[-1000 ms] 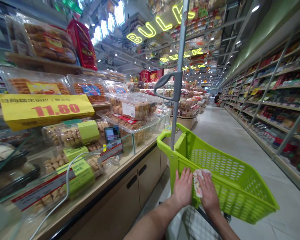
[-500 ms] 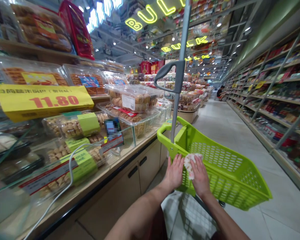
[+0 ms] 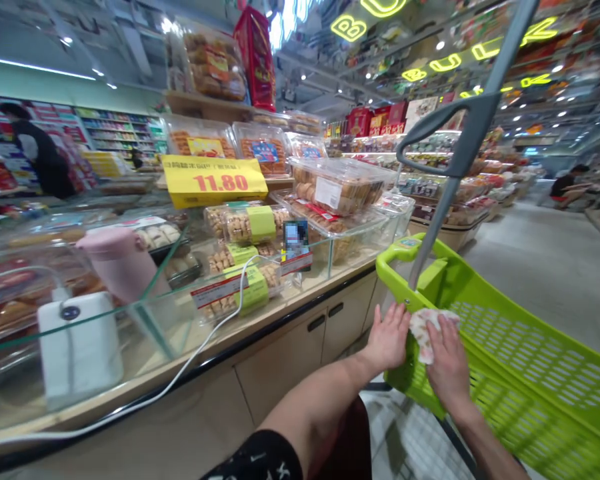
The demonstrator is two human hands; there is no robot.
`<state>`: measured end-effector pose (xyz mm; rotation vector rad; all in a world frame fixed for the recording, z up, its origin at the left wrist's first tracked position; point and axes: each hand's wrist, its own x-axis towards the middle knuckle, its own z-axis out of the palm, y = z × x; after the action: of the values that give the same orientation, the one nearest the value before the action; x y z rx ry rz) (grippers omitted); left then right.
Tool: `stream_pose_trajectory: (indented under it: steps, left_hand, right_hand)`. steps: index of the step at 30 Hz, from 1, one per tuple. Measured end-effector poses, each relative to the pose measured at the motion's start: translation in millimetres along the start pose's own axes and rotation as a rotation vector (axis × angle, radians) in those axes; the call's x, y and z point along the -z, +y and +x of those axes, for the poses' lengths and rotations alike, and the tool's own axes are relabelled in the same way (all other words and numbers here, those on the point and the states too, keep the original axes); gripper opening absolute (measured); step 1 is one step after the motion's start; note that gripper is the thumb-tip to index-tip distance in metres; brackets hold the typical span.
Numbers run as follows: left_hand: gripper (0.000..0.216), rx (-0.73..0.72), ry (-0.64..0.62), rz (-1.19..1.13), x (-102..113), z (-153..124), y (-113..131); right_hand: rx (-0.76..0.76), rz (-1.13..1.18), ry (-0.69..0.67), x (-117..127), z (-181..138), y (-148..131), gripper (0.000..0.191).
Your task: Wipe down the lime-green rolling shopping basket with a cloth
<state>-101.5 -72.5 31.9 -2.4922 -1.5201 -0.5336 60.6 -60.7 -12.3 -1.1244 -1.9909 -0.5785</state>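
A bright green shopping basket cart (image 3: 510, 370) stands on the right, with a grey pole and a grey loop handle (image 3: 475, 130) rising from its near end. My left hand (image 3: 390, 339) rests on the cart's outer wall close to the pole, its fingers stretched out and holding nothing. Just right of it, my right hand (image 3: 449, 365) presses a white cloth with a pinkish pattern (image 3: 420, 330) against the cart's green side. The fingers lie over the crumpled cloth, hiding part of it.
A glass-edged counter on the left bears packed biscuits (image 3: 337, 190), a yellow price sign (image 3: 215, 183), a pink flask (image 3: 123, 263) and a white power bank (image 3: 80, 350) with a cable. One person (image 3: 40, 150) stands far left; another (image 3: 570, 187) sits at the aisle's right.
The view has turned left, bringing the flask, power bank and standing person into sight. Cart and hands now appear further right. Both hands stay at the same part of the cart.
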Motion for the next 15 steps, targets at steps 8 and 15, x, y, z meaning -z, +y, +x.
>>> stream_pose_trajectory:
  steps: [8,15]
  left_hand:
    - [0.060,0.016,-0.018,-0.021,6.1,-7.6,-2.1]
    - [0.064,0.033,-0.027,-0.007,10.8,-10.1,-6.4]
  right_hand:
    - [0.094,0.038,-0.127,-26.5,-29.0,1.9,0.059]
    - [0.120,0.027,-0.028,-15.5,-14.1,-9.5,0.057]
